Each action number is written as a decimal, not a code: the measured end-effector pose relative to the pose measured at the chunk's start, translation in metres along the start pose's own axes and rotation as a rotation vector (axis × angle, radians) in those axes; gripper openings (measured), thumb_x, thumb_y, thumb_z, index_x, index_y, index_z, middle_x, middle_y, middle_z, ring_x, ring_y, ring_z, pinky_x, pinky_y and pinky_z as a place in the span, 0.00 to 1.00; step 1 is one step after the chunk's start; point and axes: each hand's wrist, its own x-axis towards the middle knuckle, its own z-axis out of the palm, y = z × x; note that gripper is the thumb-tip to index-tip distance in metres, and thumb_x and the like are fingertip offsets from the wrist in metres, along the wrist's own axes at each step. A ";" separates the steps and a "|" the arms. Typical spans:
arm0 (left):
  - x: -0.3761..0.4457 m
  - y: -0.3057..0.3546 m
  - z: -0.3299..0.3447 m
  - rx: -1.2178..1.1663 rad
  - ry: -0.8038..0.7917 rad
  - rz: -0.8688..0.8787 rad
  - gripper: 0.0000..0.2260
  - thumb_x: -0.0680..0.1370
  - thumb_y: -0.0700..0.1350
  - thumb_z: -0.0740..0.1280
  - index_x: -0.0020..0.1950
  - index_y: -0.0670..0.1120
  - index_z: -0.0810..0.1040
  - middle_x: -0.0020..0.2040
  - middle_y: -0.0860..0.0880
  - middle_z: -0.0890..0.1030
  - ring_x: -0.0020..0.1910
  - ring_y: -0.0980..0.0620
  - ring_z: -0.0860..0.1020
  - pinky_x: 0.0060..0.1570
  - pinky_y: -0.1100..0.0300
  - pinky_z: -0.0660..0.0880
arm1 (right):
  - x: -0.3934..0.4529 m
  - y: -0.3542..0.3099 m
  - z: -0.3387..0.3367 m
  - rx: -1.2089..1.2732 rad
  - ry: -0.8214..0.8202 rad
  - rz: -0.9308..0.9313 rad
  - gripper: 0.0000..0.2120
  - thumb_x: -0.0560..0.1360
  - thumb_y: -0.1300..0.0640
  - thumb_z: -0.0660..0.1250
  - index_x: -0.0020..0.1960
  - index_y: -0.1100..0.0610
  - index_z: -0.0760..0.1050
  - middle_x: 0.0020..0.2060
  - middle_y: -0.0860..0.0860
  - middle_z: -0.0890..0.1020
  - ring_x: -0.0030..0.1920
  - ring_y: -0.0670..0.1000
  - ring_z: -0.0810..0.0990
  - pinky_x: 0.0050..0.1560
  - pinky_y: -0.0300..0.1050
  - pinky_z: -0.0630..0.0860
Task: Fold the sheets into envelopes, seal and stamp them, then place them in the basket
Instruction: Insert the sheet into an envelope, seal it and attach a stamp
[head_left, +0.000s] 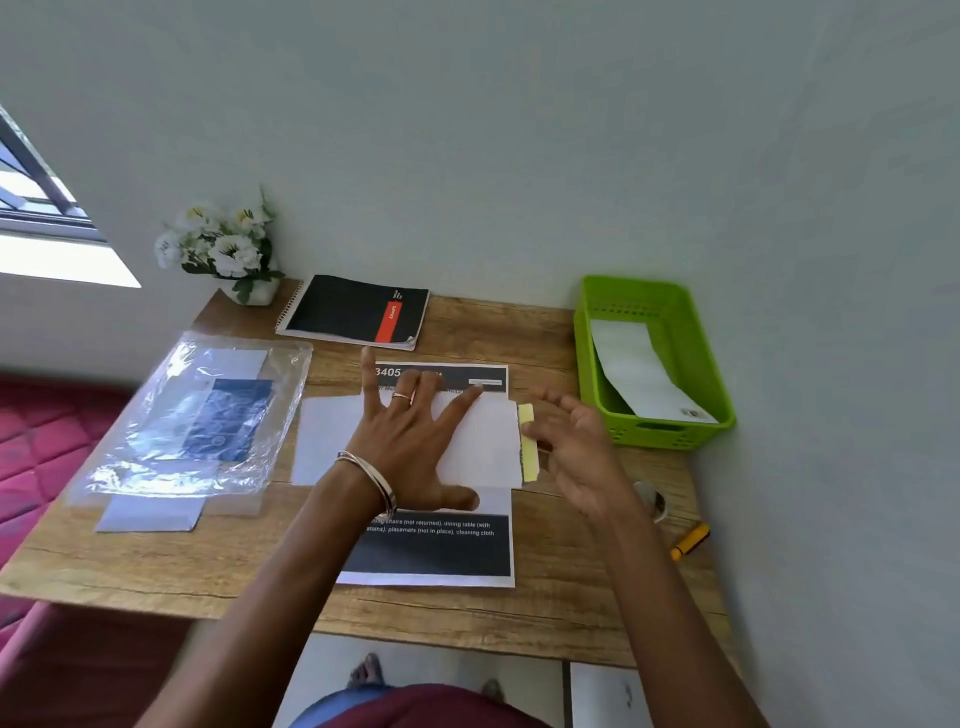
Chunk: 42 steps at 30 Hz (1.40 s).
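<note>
From the head view, a wooden desk stands against a pale wall, carrying a black spiral notebook at the back, a pot of white flowers in the far left corner, and a clear plastic bag of papers on the left. A green basket sits at the right edge with one finished envelope leaning inside it. A yellow marker lies near the right edge, beside a small round object too blurred to name. In the middle, a white envelope lies across a printed sheet. The left hand presses flat on the envelope, fingers spread wide, hiding much of it. The right hand hovers just beside the envelope's yellow adhesive strip, fingers loosely open; it is motion-blurred, so whether a fingertip touches the strip is unclear.
</note>
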 end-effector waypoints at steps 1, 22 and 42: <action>0.000 -0.001 0.001 -0.005 0.004 -0.002 0.51 0.60 0.80 0.50 0.76 0.53 0.51 0.65 0.42 0.67 0.67 0.39 0.63 0.61 0.27 0.33 | -0.001 0.002 0.001 -0.009 -0.014 0.019 0.16 0.71 0.74 0.66 0.53 0.56 0.75 0.44 0.57 0.83 0.41 0.53 0.82 0.38 0.48 0.79; -0.002 -0.017 0.031 -0.155 -0.019 0.155 0.50 0.60 0.75 0.58 0.74 0.53 0.46 0.63 0.45 0.69 0.65 0.42 0.68 0.63 0.28 0.33 | -0.001 0.025 0.030 -0.260 0.036 0.043 0.12 0.71 0.75 0.66 0.44 0.60 0.82 0.40 0.57 0.86 0.37 0.54 0.84 0.38 0.51 0.80; 0.001 -0.047 0.044 -0.120 -0.040 0.097 0.49 0.59 0.69 0.65 0.74 0.51 0.51 0.66 0.46 0.68 0.69 0.41 0.64 0.61 0.27 0.32 | 0.001 0.015 0.028 -0.500 0.190 -0.090 0.10 0.71 0.69 0.70 0.36 0.56 0.79 0.27 0.46 0.83 0.26 0.44 0.79 0.25 0.40 0.75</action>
